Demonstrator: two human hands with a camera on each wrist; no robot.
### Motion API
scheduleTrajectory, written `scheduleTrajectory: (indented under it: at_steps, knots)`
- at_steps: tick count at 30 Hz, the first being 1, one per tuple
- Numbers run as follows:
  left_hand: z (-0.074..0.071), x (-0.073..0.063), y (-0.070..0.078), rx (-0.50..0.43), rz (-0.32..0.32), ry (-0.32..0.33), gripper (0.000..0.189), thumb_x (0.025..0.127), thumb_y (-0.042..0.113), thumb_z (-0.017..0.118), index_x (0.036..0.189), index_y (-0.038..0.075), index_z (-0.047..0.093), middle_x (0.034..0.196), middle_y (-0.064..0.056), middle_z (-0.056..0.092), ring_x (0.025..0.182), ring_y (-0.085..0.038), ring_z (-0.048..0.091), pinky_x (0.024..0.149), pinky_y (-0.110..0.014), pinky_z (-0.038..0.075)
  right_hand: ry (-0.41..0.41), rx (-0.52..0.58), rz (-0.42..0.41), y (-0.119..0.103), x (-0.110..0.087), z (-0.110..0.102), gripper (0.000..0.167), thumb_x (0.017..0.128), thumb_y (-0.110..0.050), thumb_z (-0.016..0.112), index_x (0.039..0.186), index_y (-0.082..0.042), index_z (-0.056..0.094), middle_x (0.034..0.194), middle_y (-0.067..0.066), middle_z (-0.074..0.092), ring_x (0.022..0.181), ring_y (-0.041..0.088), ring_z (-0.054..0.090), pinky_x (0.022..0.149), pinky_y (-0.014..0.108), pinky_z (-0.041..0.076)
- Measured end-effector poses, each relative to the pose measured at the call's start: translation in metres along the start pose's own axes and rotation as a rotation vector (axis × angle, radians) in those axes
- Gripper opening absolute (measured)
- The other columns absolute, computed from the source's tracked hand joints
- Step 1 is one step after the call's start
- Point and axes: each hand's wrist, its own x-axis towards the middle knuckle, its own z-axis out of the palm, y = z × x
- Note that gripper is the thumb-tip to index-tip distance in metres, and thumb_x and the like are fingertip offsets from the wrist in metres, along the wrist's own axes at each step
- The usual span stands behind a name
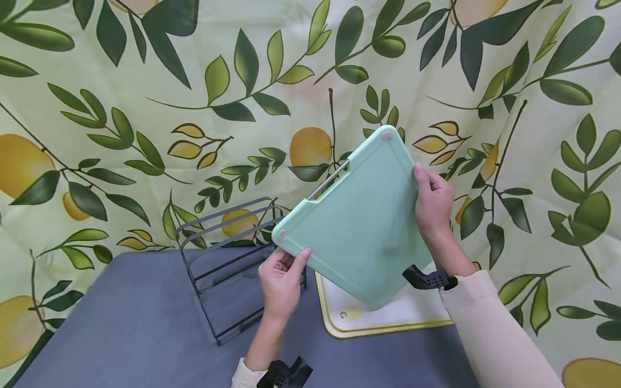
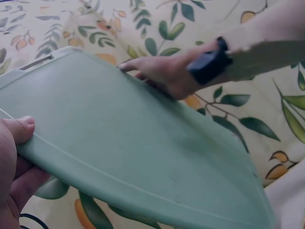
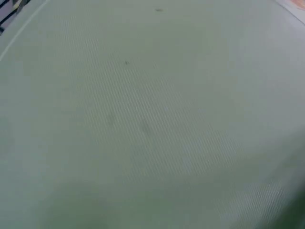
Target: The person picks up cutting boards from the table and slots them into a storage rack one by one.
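Observation:
Both hands hold up a mint-green cutting board [image 1: 364, 221], tilted, with a metal handle bar [image 1: 329, 180] set into its upper left edge. Thumb on the face and fingers behind, my left hand [image 1: 283, 280] pinches the lower left edge near a corner. On the opposite long edge, my right hand [image 1: 434, 207] grips the board with the thumb at its rim. From the left wrist, the left thumb [image 2: 24, 128] lies over the board's near edge. The board's pale face [image 3: 143, 105] fills nearly all of the right wrist view, where the right hand is hidden.
A dark metal rack [image 1: 218, 275] with several slots stands left of the hands on the grey-blue table [image 1: 140, 318]. Beneath the raised board lies a white cutting board [image 1: 368, 323] with a yellow rim. A leaf-and-fruit patterned cloth [image 1: 271, 124] hangs behind.

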Motion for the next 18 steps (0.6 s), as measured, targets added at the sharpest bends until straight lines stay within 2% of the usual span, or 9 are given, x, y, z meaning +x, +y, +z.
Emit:
scheduleTrajectory:
  at_steps: [2, 4, 5, 7, 9, 14, 18]
  knots:
    - [-0.003, 0.0, 0.002, -0.01, -0.01, 0.007, 0.02, 0.089, -0.003, 0.073, 0.106, -0.012, 0.07, 0.099, -0.031, 0.073, 0.089, -0.009, 0.076, 0.079, -0.024, 0.061, -0.046, 0.038, -0.031, 0.005, -0.004, -0.004, 0.032, 0.1, -0.035, 0.063, 0.099, -0.007, 0.078, 0.077, -0.022, 0.062, 0.071, 0.001, 0.057, 0.063, 0.011, 0.048]
    - [-0.006, 0.001, 0.003, -0.017, -0.015, 0.005, 0.021, 0.089, -0.004, 0.072, 0.107, -0.012, 0.07, 0.1, -0.032, 0.073, 0.09, -0.009, 0.076, 0.08, -0.024, 0.061, -0.075, 0.05, -0.056, 0.008, -0.008, -0.008, 0.032, 0.098, -0.028, 0.068, 0.118, -0.005, 0.075, 0.09, -0.024, 0.069, 0.078, -0.001, 0.063, 0.069, 0.009, 0.051]
    - [-0.007, 0.001, 0.003, -0.021, -0.016, -0.001, 0.021, 0.089, -0.003, 0.072, 0.108, -0.012, 0.07, 0.101, -0.032, 0.073, 0.091, -0.01, 0.076, 0.08, -0.025, 0.061, -0.086, 0.048, -0.065, 0.009, -0.009, -0.01, 0.034, 0.097, -0.027, 0.069, 0.122, -0.004, 0.073, 0.093, -0.024, 0.069, 0.08, -0.002, 0.064, 0.071, 0.008, 0.052]
    - [-0.008, 0.003, 0.003, -0.018, -0.013, -0.017, 0.021, 0.09, -0.002, 0.072, 0.108, -0.012, 0.07, 0.102, -0.031, 0.073, 0.091, -0.01, 0.076, 0.081, -0.025, 0.061, -0.096, 0.05, -0.067, 0.011, -0.011, -0.014, 0.036, 0.096, -0.026, 0.07, 0.125, -0.004, 0.072, 0.097, -0.023, 0.069, 0.083, -0.001, 0.065, 0.073, 0.009, 0.052]
    - [-0.008, 0.005, 0.003, -0.008, -0.008, -0.036, 0.021, 0.09, -0.002, 0.073, 0.108, -0.012, 0.07, 0.101, -0.031, 0.073, 0.091, -0.01, 0.076, 0.08, -0.025, 0.061, -0.086, 0.022, -0.022, 0.014, -0.015, -0.019, 0.037, 0.096, -0.03, 0.07, 0.125, -0.007, 0.072, 0.097, -0.024, 0.068, 0.085, 0.0, 0.064, 0.074, 0.01, 0.051]
    - [-0.012, 0.008, 0.007, 0.005, -0.002, -0.058, 0.021, 0.09, -0.003, 0.072, 0.109, -0.011, 0.07, 0.101, -0.031, 0.073, 0.09, -0.011, 0.076, 0.079, -0.025, 0.061, -0.059, -0.018, 0.186, 0.031, -0.025, -0.029, 0.036, 0.097, -0.037, 0.068, 0.123, -0.012, 0.073, 0.091, -0.024, 0.065, 0.083, 0.001, 0.061, 0.071, 0.009, 0.05]
    - [-0.014, 0.011, 0.01, -0.002, 0.001, -0.069, 0.022, 0.091, -0.002, 0.071, 0.111, -0.011, 0.07, 0.102, -0.03, 0.073, 0.091, -0.012, 0.076, 0.08, -0.026, 0.061, -0.029, 0.067, 0.231, 0.04, -0.03, -0.03, 0.033, 0.095, -0.03, 0.072, 0.121, -0.011, 0.074, 0.09, -0.021, 0.068, 0.08, 0.001, 0.063, 0.067, 0.009, 0.052]
